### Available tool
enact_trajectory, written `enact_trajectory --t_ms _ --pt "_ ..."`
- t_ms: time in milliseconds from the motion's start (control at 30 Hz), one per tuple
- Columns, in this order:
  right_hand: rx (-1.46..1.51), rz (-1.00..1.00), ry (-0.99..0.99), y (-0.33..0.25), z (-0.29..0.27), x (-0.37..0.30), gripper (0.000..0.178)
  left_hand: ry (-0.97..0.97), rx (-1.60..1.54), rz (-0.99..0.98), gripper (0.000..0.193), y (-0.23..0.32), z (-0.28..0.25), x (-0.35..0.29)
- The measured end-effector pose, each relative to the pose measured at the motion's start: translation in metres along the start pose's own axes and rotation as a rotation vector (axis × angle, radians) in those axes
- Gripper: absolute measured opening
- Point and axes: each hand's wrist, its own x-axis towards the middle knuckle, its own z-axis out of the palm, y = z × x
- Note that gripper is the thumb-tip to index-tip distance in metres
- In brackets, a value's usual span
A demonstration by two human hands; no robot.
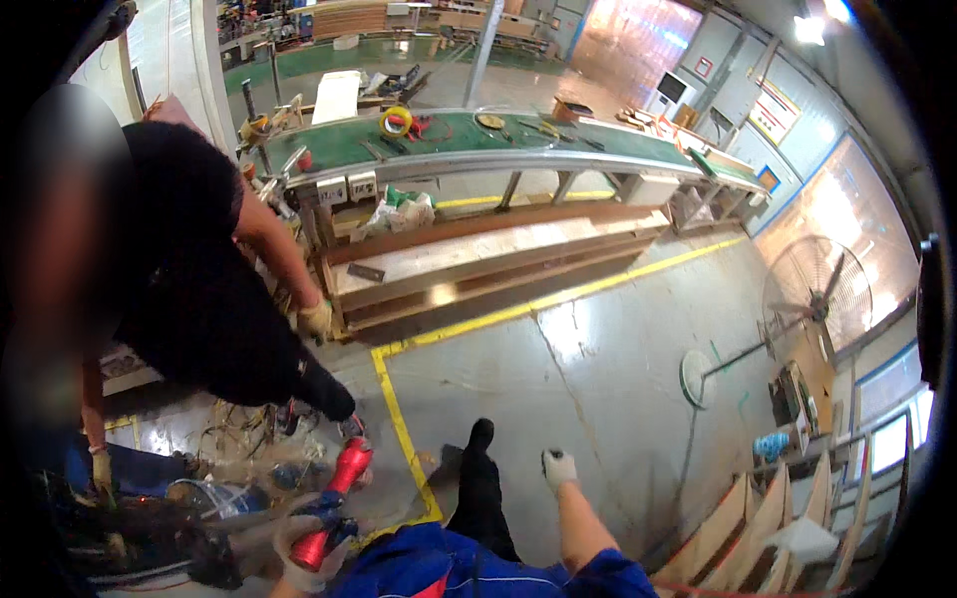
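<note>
My left hand (295,570), in a pale glove, is at the lower left, closed on a red and dark-blue tool (350,465). The tool's red parts show above and beside the glove, but its exact kind is unclear. My right hand (560,472), also in a pale glove, hangs over the grey floor (628,419) to the right of my dark trouser leg and shoe (482,436). Its fingers are curled in, with a small dark patch at them that I cannot make out.
A co-worker in dark clothes (194,239) bends at the left, one gloved hand (316,317) by a long wooden box (478,249). Beyond stands a green-topped workbench (459,142) with tape and tools. A standing fan (817,299) and wooden panels (768,528) are at the right.
</note>
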Motion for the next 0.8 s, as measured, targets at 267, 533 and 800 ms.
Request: enact_trajectory --t_ms 267,533,800 --pt "-0.321 -0.467 0.179 -0.387 -0.029 0.464 0.056 0.235 0.326 -0.106 0.042 -0.072 0.139 0.113" --pt "-0.314 -0.483 0.193 -0.624 0.028 0.692 0.051 0.569 0.472 -0.229 0.036 -0.054 0.25 0.221" --pt "-0.39 -0.326 0.221 -0.697 0.064 0.766 0.043 0.8 0.291 -0.34 0.041 -0.074 0.314 0.244"
